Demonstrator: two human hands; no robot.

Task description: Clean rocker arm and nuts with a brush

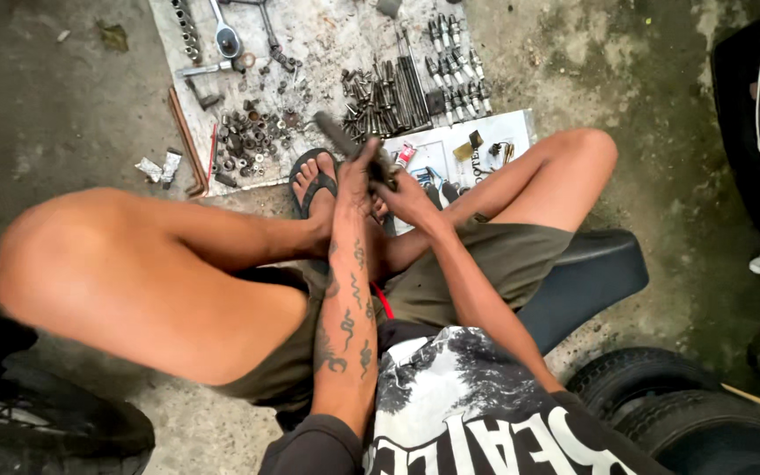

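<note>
Left hand (355,176) has its grip clamped on a dark rod-like tool (338,136), right hand (408,198) closed just beside it, above a mat (327,35) strewn with bolts (248,136)

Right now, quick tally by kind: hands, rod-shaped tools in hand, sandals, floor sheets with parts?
Bare hands: 2 (left hand, right hand)
Dark metal rod-shaped tool, gripped by the left hand: 1
Black rubber flip-flop sandal: 1
Floor sheets: 2 (grey sheet, white sheet)
Total: 6
</note>
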